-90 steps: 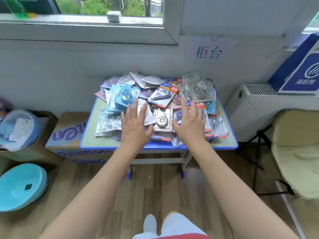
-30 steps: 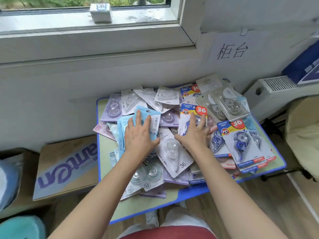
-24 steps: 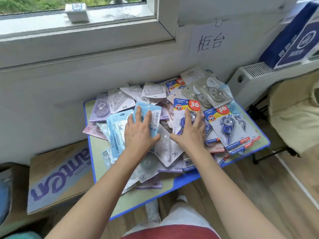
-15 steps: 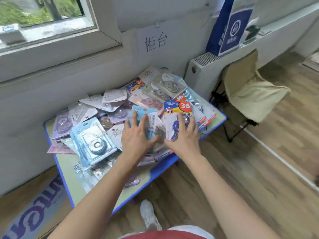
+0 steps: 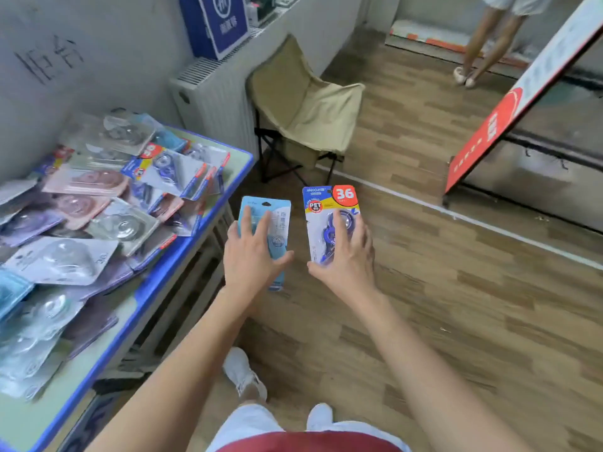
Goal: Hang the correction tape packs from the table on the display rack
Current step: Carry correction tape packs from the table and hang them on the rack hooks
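Observation:
My left hand grips a light blue correction tape pack, held over the wooden floor to the right of the table. My right hand grips a white and blue pack with a red "36" label. Both packs face up, side by side. A heap of several more packs covers the blue-edged table at the left. At the far right stands the display rack with small hooks, under a slanted red and white sign.
A beige folding chair stands by a white radiator beyond the table. A blue box sits on the ledge. Another person's legs are at the top right. My white shoes are on the wooden floor below.
Both hands have lifted one pack each off the pile and swung right, away from the table. The view has turned from the window wall toward the open floor and rack.

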`<state>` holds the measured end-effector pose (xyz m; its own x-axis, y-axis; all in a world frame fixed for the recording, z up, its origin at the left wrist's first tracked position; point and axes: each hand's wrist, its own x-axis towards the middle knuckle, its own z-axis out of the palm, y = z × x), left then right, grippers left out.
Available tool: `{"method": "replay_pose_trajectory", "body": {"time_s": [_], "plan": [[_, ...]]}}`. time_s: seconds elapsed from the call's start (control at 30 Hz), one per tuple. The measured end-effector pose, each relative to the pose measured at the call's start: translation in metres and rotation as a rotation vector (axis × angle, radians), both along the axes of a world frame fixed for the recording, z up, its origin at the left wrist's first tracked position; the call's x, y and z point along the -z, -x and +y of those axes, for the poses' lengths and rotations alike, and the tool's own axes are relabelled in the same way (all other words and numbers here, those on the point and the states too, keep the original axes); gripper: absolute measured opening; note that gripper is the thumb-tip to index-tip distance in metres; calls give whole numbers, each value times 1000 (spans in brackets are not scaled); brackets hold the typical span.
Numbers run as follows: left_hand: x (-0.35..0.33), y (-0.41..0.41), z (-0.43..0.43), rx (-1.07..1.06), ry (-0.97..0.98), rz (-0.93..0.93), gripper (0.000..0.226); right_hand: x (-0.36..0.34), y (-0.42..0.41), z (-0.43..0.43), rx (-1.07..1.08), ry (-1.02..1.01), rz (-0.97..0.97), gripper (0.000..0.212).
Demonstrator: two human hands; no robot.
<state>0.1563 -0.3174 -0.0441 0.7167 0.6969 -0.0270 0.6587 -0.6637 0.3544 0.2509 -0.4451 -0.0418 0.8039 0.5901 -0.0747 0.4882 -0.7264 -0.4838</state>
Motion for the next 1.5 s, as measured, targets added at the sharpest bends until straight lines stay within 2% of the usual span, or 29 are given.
{"method": "replay_pose_trajectory", "body": {"time_s": [0.33,0.63,1.17,1.5], "plan": [[-3,-121,-155,417,30,-73,80,-2,-62,-182,383,21,-30,99],[3,-255,-250,705,38,-35,83,5,-146,-285,693,15,-21,100],[2,-475,-384,988,46,-25,87,-1,-324,-408,1016,23,-16,101],[-2,-636,-491,967,29,-112,87,-2,-478,-523,1015,-8,-99,99]]}}
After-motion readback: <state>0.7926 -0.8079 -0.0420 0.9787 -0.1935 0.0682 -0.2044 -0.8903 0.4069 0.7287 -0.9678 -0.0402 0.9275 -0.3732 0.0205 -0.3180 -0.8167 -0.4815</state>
